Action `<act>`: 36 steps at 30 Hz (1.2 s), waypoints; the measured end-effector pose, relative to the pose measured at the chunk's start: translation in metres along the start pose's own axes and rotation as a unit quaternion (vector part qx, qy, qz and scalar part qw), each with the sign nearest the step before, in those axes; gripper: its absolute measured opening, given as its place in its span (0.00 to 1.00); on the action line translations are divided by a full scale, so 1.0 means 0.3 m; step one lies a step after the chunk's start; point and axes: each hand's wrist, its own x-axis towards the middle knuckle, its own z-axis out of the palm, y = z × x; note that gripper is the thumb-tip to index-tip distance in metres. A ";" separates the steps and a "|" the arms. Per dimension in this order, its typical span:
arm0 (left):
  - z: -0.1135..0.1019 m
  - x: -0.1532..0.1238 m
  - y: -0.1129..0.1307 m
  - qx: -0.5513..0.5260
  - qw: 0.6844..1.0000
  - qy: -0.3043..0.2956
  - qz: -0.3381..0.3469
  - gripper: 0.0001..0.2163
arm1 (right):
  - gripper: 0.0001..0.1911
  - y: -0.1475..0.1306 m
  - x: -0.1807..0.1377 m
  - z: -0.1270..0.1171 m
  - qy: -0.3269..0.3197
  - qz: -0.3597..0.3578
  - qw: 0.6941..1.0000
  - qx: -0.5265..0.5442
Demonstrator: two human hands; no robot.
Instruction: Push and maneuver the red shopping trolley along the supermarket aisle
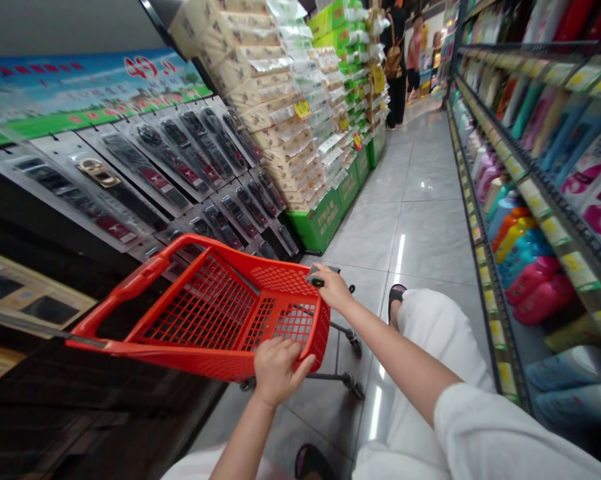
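Observation:
A red plastic shopping cart (205,360) stands in front of me, tilted in my view, with its handle end pointing left. The mesh floor and walls of its basket are visible. My left hand (279,370) is closed over the near side rim, thumb along the edge. At the far corner of the same end, my right hand (330,288) wraps around a dark grey corner piece (325,273). The cart's grey metal legs and wheels (353,383) rest on the tiled floor.
Belts in clear packs (150,160) hang on the left under a price sign (165,67). Beyond stand tall stacks of packaged goods (275,100) on green bases. Shelves of bottles (530,253) line the right. People (396,67) stand far down the grey-tiled aisle (425,167).

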 end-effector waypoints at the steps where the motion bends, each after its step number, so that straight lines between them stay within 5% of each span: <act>1: 0.003 0.003 -0.003 0.001 1.000 -0.003 -0.002 0.19 | 0.27 -0.004 -0.043 0.013 0.016 -0.009 1.000 0.012; 8: 0.002 -0.004 -0.002 -0.012 1.000 -0.011 -0.015 0.19 | 0.28 0.020 -0.454 0.157 0.050 -0.067 0.981 0.176; 10: 0.002 -0.007 -0.001 -0.008 1.000 -0.016 -0.015 0.19 | 0.26 0.061 -0.436 0.187 0.117 0.022 0.963 0.240; 13: 0.012 -0.013 0.003 0.001 1.000 0.008 -0.015 0.19 | 0.26 0.107 -0.276 0.188 0.217 0.173 0.910 0.308; 17: 0.027 -0.013 0.014 0.010 0.999 0.042 -0.024 0.18 | 0.27 0.130 -0.089 0.159 0.230 0.097 0.917 0.311; 19: 0.031 -0.007 0.022 0.014 0.998 0.047 -0.028 0.18 | 0.27 0.161 -0.097 0.168 0.224 0.097 0.920 0.305; 25: 0.036 0.014 0.037 0.027 0.995 0.083 -0.043 0.18 | 0.29 0.284 -0.294 0.242 0.168 0.290 0.883 0.328; 32: 0.055 0.020 0.047 0.033 0.994 0.075 -0.072 0.17 | 0.30 0.182 -0.118 0.178 0.194 0.166 0.899 0.357; 36: 0.062 0.040 0.052 0.039 0.994 0.047 -0.093 0.18 | 0.31 0.208 -0.222 0.236 0.220 0.200 0.892 0.342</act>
